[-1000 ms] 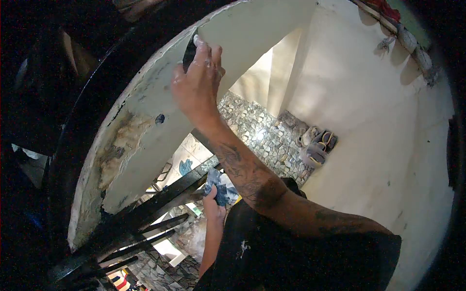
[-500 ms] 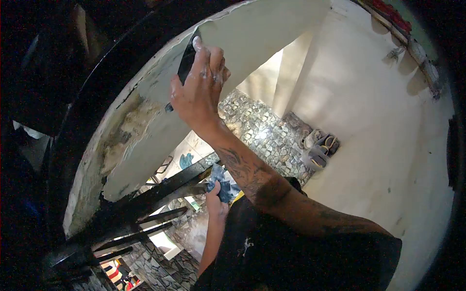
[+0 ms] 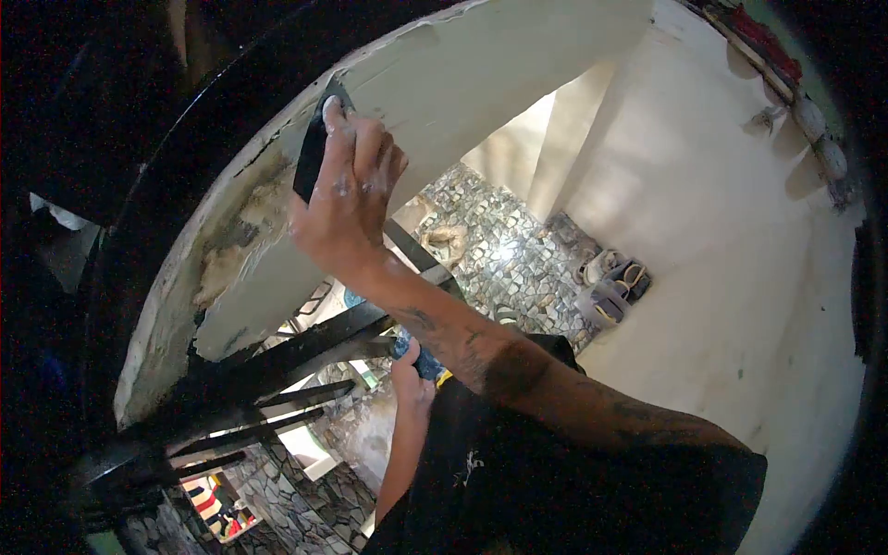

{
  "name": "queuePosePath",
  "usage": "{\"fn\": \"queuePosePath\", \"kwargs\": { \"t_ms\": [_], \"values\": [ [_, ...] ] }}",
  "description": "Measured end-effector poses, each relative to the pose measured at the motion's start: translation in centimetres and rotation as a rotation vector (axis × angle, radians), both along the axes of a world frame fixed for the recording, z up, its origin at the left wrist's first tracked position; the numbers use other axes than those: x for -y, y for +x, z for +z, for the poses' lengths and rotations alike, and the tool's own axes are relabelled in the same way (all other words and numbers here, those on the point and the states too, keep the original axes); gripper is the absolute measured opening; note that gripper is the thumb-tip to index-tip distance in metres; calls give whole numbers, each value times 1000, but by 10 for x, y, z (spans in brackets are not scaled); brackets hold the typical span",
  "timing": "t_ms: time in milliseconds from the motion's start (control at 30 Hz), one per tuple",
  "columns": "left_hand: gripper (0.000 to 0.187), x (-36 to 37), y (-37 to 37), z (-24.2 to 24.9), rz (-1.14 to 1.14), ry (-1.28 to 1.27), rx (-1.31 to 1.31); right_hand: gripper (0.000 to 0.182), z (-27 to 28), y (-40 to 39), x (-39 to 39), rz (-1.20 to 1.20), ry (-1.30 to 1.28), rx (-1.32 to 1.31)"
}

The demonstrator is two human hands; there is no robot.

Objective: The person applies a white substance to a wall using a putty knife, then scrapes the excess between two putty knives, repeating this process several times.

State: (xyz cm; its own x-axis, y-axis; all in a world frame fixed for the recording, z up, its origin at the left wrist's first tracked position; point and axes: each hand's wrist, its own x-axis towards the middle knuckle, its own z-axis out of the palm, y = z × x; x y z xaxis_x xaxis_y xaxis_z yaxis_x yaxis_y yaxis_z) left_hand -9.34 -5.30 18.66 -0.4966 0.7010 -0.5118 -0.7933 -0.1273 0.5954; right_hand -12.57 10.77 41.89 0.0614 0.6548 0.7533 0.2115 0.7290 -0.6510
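Note:
My right hand point(image 3: 350, 190), flecked with white, is closed around a dark flat scraper point(image 3: 313, 153), its thumb along the tool. The scraper lies against the pale curved wall band point(image 3: 444, 88), just above a rough, peeling brownish patch point(image 3: 242, 231). Lower down, my left hand point(image 3: 408, 377) is wrapped round a blue-grey object point(image 3: 426, 363) beside the black metal bars; what this object is cannot be made out, as my sleeve and body partly hide it.
Black metal bars point(image 3: 305, 350) cross at lower left. Beyond them is a stone-patterned floor point(image 3: 499, 236) with footwear point(image 3: 615, 287) by the large pale wall point(image 3: 712, 213). A dark rim curves along the left. Rough material with red bits point(image 3: 758, 42) lines the upper right edge.
My right hand and the scraper have moved left and slightly down along the wall band. Less of the blue-grey object in my left hand shows now.

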Motion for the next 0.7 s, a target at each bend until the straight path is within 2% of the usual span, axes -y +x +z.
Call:
{"fn": "queuePosePath", "kwargs": {
  "t_ms": [133,167,200,267,300,333,400,433,500,533,600,633,667,700],
  "values": [
    [22,6,3,4,43,9,17,80,-3,-8,22,45,-20,16],
    [23,3,10,20,52,39,2,74,-5,-8,26,75,26,-4],
    [23,2,16,29,61,68,-14,71,-8,-4,30,144,23,-11],
    [22,3,10,10,45,26,-13,66,-11,7,38,284,28,-31],
    [22,6,6,3,42,6,-12,58,-14,19,36,378,56,-6],
    [22,6,6,15,52,-11,-52,56,-13,40,37,491,49,-20],
    [22,3,12,52,90,-40,-122,45,-18,85,22,883,56,-94],
    [25,10,6,55,31,12,-79,44,-21,105,11,928,169,-116],
    [29,10,6,81,90,51,-133,47,-38,156,0,1188,-385,-219],
    [30,8,7,94,132,85,-166,49,-32,175,-4,1158,-462,-175],
    [32,12,-4,97,73,122,-199,50,-53,193,-8,1062,-600,-65],
    [34,3,-3,105,86,213,-141,50,-64,197,-8,1014,-662,-12],
    [28,-8,4,126,137,225,-170,49,-74,195,-4,1131,-614,-78],
    [27,-16,2,126,120,257,-175,48,-84,190,3,1250,-567,-149]
  ]
}}
